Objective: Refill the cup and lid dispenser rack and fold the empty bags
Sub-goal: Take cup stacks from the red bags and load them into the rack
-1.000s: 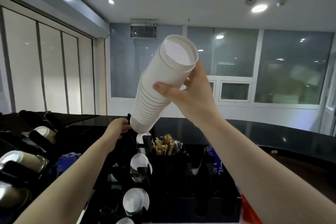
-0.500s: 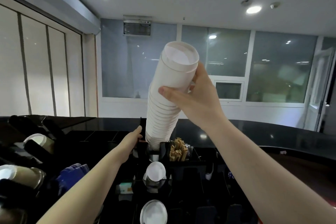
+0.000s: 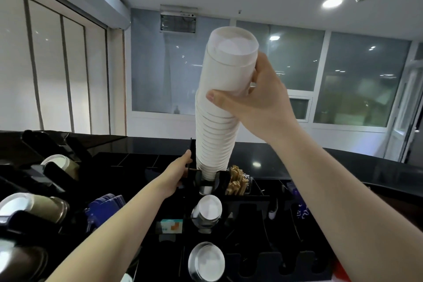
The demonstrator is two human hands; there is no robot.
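My right hand (image 3: 258, 107) wraps the light, crushable cup stack (image 3: 219, 107) near its top; a gentle, higher grip suits it. Beyond, my left hand (image 3: 177, 173) grips the dispenser rack (image 3: 249, 199), where the stack's foot enters.

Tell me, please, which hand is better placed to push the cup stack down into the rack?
The right hand, probably: it already grips the white cup stack near its top, above the rack opening. The left hand is low, holding the rack beside the stack's base.
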